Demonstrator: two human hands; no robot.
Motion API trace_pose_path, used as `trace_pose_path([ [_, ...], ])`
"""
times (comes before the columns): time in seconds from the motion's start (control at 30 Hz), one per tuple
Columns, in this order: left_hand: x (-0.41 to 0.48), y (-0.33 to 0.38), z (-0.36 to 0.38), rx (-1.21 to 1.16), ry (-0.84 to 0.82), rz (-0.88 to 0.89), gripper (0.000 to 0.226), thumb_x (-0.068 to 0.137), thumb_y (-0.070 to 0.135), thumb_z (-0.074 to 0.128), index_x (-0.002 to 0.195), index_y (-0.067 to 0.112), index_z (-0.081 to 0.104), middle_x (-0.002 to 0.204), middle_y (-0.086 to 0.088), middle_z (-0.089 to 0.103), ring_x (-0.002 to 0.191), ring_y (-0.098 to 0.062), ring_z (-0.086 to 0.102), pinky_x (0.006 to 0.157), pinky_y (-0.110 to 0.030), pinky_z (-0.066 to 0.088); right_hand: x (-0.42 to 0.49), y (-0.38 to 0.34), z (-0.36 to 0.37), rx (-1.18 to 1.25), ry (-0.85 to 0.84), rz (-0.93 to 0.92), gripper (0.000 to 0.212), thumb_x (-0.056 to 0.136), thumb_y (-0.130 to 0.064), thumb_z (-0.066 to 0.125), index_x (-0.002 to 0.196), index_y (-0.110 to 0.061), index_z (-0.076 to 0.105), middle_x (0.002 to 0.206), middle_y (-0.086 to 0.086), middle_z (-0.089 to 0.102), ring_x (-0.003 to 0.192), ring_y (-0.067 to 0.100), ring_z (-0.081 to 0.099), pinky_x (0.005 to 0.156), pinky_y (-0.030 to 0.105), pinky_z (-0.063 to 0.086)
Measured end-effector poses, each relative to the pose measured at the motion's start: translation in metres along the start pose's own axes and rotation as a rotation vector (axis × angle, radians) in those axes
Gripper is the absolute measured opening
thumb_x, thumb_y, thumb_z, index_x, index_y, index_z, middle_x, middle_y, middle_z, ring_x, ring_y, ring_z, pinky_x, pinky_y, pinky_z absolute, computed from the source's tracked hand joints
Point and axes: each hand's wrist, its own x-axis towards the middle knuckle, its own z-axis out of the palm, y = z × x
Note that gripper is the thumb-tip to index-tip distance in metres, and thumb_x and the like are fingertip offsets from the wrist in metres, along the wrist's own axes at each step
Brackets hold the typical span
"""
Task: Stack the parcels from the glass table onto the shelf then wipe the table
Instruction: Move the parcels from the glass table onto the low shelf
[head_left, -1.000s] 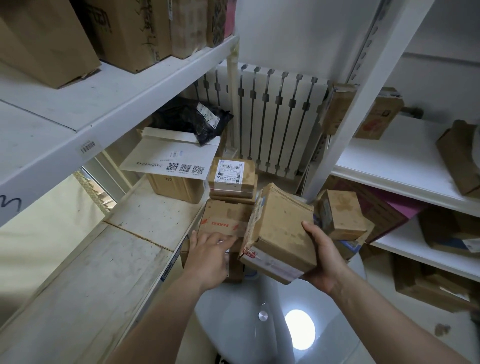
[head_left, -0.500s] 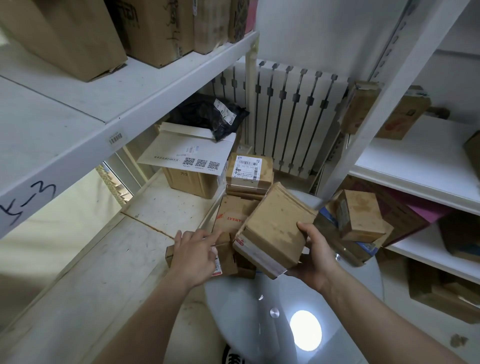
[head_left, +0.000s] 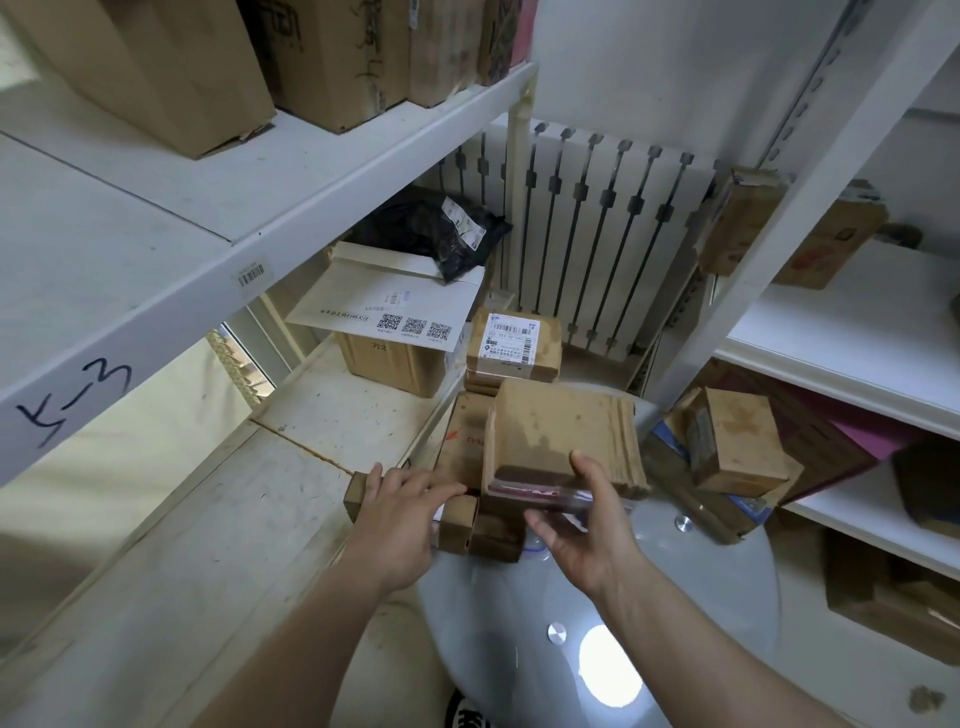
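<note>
A round glass table (head_left: 519, 623) stands low between two shelving units. My right hand (head_left: 582, 525) grips a brown parcel (head_left: 556, 431) by its near taped edge and holds it tilted over the pile. My left hand (head_left: 400, 499) lies over a small flat parcel (head_left: 357, 493) at the table's left rim, fingers closed over its top. Small brown boxes (head_left: 460, 522) sit between my hands. Behind them are a parcel with red print (head_left: 462, 441) and a labelled parcel (head_left: 514, 343). A cube parcel (head_left: 737, 441) sits on the pile at the right. The left shelf board (head_left: 208, 545) is beside my left forearm.
On the left shelf's far end stands a box under a white envelope (head_left: 384, 317) and a black bag (head_left: 431, 228). A radiator (head_left: 587, 218) fills the corner. The right shelving's white upright (head_left: 779, 218) rises past the table. Large cartons (head_left: 332, 57) line the upper shelf.
My right hand has brought the brown parcel left and lower, over the pile. My left hand has stayed on the small flat parcel. The view has shifted left and closer.
</note>
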Motion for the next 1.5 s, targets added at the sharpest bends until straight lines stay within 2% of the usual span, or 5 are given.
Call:
trace_pose_path([
  [0.17,-0.004,-0.019,-0.002,-0.02,0.029,-0.002,0.061,0.087,0.014,0.058,0.14,0.04,0.043,0.139,0.013,0.046,0.132,-0.019,0.032,0.117,-0.048,-0.003,0.01,0.023,0.029,0.037,-0.025,0.006,0.059,0.083,-0.023,0.075,0.134,-0.017,0.047,0.119,0.019,0.062,0.106,0.032,0.062,0.1,0.044,0.05],
  [0.8,0.004,-0.036,-0.002,-0.134,0.076,0.098,0.056,0.089,0.01,0.055,0.137,0.038,0.048,0.134,0.013,0.048,0.129,-0.014,0.033,0.117,-0.043,-0.001,0.039,0.041,0.066,0.037,-0.035,-0.025,0.072,0.081,-0.03,0.077,0.143,-0.018,0.04,0.141,0.021,0.047,0.131,0.034,0.048,0.085,0.039,0.055],
  [1.13,0.012,-0.028,0.01,-0.16,0.212,0.264,0.056,0.071,0.007,0.064,0.121,0.032,0.062,0.115,0.013,0.062,0.109,-0.011,0.041,0.108,-0.03,0.009,0.039,0.036,0.039,-0.089,0.095,-0.125,0.065,0.076,-0.061,0.071,0.125,-0.02,0.056,0.118,0.011,0.065,0.106,0.026,0.065,0.065,0.032,0.056],
  [1.3,0.016,-0.013,0.015,-0.189,0.179,0.287,0.058,0.072,0.01,0.068,0.123,0.035,0.058,0.115,0.012,0.058,0.107,-0.014,0.046,0.109,-0.051,0.03,0.036,0.029,0.026,-0.106,0.136,-0.145,0.052,0.079,-0.074,0.055,0.099,-0.026,0.059,0.11,0.009,0.063,0.1,0.022,0.064,0.064,0.032,0.052],
  [1.5,0.027,0.003,0.025,-0.138,0.174,0.322,0.058,0.069,0.017,0.076,0.122,0.034,0.06,0.108,0.009,0.056,0.1,-0.017,0.053,0.11,-0.045,0.027,0.034,0.021,0.011,-0.115,0.178,-0.152,0.078,0.08,-0.078,0.048,0.133,-0.02,0.053,0.131,0.01,0.058,0.101,0.02,0.062,0.066,0.032,0.051],
])
